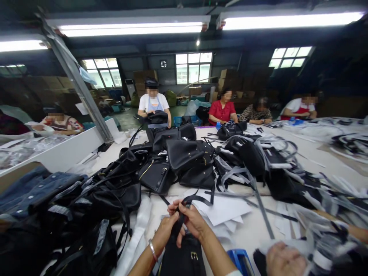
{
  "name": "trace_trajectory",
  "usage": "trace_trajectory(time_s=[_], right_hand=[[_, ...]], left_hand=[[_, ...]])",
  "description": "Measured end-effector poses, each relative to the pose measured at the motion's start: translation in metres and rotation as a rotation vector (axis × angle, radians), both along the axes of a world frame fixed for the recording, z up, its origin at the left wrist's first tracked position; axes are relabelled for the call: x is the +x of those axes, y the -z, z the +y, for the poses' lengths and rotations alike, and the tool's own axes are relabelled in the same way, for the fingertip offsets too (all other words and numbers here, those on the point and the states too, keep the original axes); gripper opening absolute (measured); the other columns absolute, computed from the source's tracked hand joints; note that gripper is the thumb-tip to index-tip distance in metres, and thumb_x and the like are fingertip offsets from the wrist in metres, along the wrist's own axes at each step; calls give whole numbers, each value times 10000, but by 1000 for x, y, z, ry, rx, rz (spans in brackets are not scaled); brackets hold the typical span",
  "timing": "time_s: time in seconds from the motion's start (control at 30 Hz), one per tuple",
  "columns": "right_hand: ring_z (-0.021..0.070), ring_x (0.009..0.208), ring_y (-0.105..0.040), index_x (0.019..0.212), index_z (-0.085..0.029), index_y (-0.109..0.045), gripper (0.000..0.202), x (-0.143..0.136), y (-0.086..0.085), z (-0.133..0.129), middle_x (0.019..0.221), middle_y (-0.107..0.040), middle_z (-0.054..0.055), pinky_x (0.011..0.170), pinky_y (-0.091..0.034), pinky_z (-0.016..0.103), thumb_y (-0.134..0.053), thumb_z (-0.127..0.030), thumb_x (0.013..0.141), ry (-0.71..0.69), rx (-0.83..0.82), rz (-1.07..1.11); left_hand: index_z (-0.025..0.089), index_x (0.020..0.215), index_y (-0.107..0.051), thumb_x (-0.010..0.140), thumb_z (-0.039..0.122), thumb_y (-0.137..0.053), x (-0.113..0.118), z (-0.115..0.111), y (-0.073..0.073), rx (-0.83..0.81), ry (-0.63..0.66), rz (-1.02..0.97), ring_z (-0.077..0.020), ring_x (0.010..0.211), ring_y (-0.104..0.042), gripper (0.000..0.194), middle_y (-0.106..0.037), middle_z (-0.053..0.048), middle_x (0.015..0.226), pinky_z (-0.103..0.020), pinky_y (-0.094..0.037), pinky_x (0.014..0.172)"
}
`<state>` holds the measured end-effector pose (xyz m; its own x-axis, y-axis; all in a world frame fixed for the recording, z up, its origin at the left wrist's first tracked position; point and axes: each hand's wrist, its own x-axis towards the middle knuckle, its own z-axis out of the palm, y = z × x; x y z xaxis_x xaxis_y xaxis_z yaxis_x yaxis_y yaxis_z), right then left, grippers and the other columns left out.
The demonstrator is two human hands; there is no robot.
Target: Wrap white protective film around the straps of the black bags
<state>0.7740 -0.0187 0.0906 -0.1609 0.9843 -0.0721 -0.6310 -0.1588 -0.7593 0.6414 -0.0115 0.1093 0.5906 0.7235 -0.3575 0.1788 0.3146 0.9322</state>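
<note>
Just above a black bag with a gold buckle, at the bottom middle of the head view, my two hands come together on a black strap. My left hand, a silver bangle at its wrist, pinches the strap from the left side. From the other side, the fingers of my right hand are closed on the same strap, which loops up and to the right beyond them. Part of the strap between the fingers is hidden. White paper sheets lie just past my right hand.
Black bags are heaped ahead, with more bags at left beside a denim garment. A blue object and another person's hand are at lower right. Several people sit or stand across the table.
</note>
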Motion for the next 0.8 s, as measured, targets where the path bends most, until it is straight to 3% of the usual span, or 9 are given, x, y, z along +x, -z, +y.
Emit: trace_trajectory(time_s=[0.07,0.17,0.4,0.5,0.57,0.63,0.73,0.8], right_hand=[[193,740,-668,952,-148,-589,348,9,-12,9,939,-685,111,722,-532,366,-710,-411,759,83,24,46],[191,754,-684,923,-155,-576,326,31,-40,25,910,-702,96,788,-533,393,-729,-386,751,146,48,52],[151,768,-689,922,-156,-582,154,96,-130,59,909,-715,79,737,-584,314,-655,-250,824,444,49,-21],[124,709,-682,878,-156,-564,55,106,-171,65,815,-711,51,658,-588,251,-600,-192,856,599,49,-109],[118,670,-675,893,-154,-558,72,92,-191,61,760,-701,40,592,-574,210,-604,-195,854,648,69,-196],[127,647,-671,954,-153,-560,152,60,-200,50,762,-698,43,547,-559,203,-618,-243,847,633,152,-352],[141,650,-667,1065,-167,-543,279,-10,-195,19,827,-691,53,562,-553,238,-595,-344,856,491,326,-601],[143,682,-666,1094,-183,-538,278,-61,-184,-9,879,-681,57,608,-549,260,-535,-368,886,373,397,-701]], left_hand=[[99,592,-667,832,694,-284,-6,-8,-1,49,48,-3,-153,426,-543,747,-602,-75,432,-275,-428,579],[107,636,-681,849,673,-270,-15,-19,-2,106,53,-28,-173,488,-582,731,-639,-86,491,-296,-447,634],[131,652,-718,867,615,-325,-47,-28,-6,150,188,-90,-206,635,-635,660,-666,-92,562,-304,-465,717],[120,748,-737,862,575,-394,-68,-31,-1,164,255,-110,-203,687,-640,582,-701,-94,650,-294,-455,747],[131,797,-740,831,517,-503,-81,-36,4,184,282,-136,-211,763,-642,454,-721,-87,748,-290,-444,773],[154,798,-746,773,434,-612,-90,-44,8,207,288,-145,-227,829,-636,311,-723,-73,814,-300,-434,813],[194,870,-746,690,320,-706,-105,-58,8,231,201,-183,-259,995,-604,223,-713,-66,936,-340,-390,943],[212,962,-721,667,299,-733,-120,-69,7,181,8,-239,-267,1146,-531,307,-679,-80,1072,-360,-337,1024]])
